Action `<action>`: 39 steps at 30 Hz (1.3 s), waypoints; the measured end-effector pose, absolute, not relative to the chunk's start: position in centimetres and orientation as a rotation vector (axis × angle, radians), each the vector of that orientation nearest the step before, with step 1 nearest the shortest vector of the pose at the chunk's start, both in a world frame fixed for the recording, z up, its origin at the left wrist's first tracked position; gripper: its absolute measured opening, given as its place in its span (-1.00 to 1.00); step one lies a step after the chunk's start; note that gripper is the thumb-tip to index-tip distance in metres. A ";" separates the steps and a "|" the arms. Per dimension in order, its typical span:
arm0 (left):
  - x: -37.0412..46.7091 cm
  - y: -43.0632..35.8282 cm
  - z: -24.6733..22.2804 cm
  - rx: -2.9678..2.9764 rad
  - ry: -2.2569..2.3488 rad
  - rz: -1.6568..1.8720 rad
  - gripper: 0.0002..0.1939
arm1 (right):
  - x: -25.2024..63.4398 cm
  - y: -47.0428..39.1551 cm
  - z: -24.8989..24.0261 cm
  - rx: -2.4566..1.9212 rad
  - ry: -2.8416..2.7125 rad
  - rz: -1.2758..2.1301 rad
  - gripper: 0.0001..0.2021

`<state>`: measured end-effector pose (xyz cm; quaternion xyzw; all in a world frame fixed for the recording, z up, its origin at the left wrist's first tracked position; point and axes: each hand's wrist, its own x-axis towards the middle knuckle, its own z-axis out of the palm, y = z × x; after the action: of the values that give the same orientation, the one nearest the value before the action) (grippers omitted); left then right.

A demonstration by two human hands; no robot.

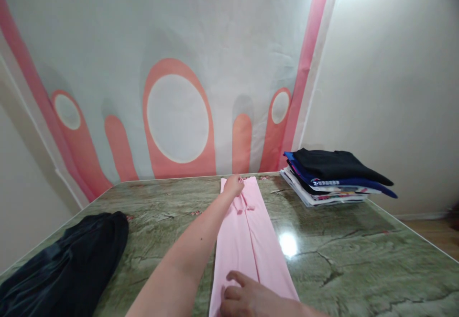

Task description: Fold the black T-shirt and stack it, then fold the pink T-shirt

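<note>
Pink trousers (247,240) lie flat in a long narrow strip down the middle of the table, a seam running along them and a tied drawstring near the far end. My left hand (234,186) reaches to that far end, its fingers closed on the pink cloth by the waistband. Close to me, my right hand (251,300) rests over the near part of the trousers, fingers loosely bent and apart, with no cloth gripped. The near end of the trousers runs out of view.
A crumpled black garment (71,264) lies at the table's left. At the back right stands a stack of folded clothes (337,178), black and blue on top. Behind the green marbled table (344,245) hangs a pink and grey printed backdrop (222,44).
</note>
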<state>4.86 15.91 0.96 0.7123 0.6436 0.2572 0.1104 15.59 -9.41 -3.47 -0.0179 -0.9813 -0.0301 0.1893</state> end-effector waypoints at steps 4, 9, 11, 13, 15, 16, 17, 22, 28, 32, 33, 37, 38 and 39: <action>5.7 16.4 0.4 2.077 1.955 0.753 -0.85 | 16.1 -9.4 -2.5 -0.076 -2.735 -0.081 -0.88; 5.9 17.4 0.7 2.033 2.042 0.756 -0.80 | 17.2 -9.4 -0.6 -0.126 -2.767 -0.106 -0.84; 5.9 17.5 0.5 2.014 2.060 0.750 -0.81 | 17.5 -9.4 -0.6 -0.147 -2.786 -0.086 -0.85; 6.0 17.5 0.1 2.004 2.062 0.749 -0.80 | 17.6 -9.4 -0.5 -0.161 -2.799 -0.079 -0.85; 6.0 17.5 -0.4 2.003 2.049 0.755 -0.79 | 17.6 -9.4 -0.3 -0.170 -2.804 -0.082 -0.87; 5.9 17.6 -0.6 2.005 2.039 0.760 -0.79 | 17.6 -9.4 -0.2 -0.171 -2.803 -0.083 -0.88; 5.9 17.6 -0.8 2.007 2.027 0.768 -0.79 | 17.6 -9.4 0.0 -0.169 -2.802 -0.084 -0.89; 6.0 17.5 -1.3 2.013 1.964 0.816 -0.80 | 17.8 -9.3 0.6 -0.155 -2.826 -0.061 -0.86; 4.5 16.4 -0.6 2.051 1.874 0.901 -0.74 | 18.3 -9.4 1.3 -0.227 -2.919 0.023 -0.91; 1.2 14.1 0.2 2.142 1.860 0.958 -0.66 | 18.9 -9.2 2.8 -0.295 -2.882 0.310 -0.90; 0.5 13.2 0.2 2.175 1.839 0.953 -0.64 | 19.0 -8.9 2.9 -0.361 -2.818 0.387 -0.90; -0.5 9.2 -1.4 2.423 1.712 0.674 -0.52 | 19.5 -6.4 1.4 -0.810 -2.486 0.392 -0.86; -0.5 8.2 -2.0 2.496 1.680 0.549 -0.44 | 19.7 -5.8 0.7 -0.879 -2.452 0.359 -0.83; -0.5 7.3 -2.7 2.560 1.650 0.427 -0.37 | 19.9 -5.3 0.1 -0.919 -2.444 0.334 -0.79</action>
<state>-0.45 7.33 -2.67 0.8319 0.5362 0.1389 0.0332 19.92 -5.27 0.08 -0.3379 -0.8985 0.1229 0.2520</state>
